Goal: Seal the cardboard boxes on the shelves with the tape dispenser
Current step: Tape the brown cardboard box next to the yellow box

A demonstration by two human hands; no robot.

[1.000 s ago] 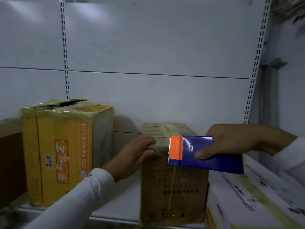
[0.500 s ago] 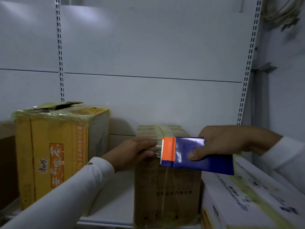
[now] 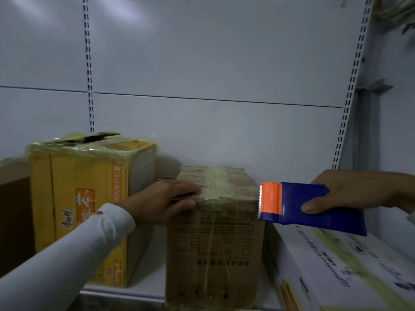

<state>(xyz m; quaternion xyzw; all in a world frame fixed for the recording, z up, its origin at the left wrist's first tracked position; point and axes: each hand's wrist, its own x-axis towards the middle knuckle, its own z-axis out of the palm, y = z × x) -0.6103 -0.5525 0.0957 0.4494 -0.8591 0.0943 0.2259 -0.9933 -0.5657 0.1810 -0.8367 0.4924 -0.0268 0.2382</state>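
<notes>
A brown cardboard box stands on the shelf in the middle, its top crossed by shiny yellowish tape. My left hand grips its upper left front corner, fingers on top and thumb on the front face. My right hand holds a blue tape dispenser with an orange toothed head. The toothed edge sits at the box's upper right corner.
A taller yellow box wrapped in tape stands to the left, one top flap lifted. A white printed box lies at the lower right under the dispenser. Behind is the white shelf back panel with slotted uprights. A brown box edge shows far left.
The dispenser has moved right across the box's front top edge, from near my left hand to the box's right corner. My left hand stays on the left corner.
</notes>
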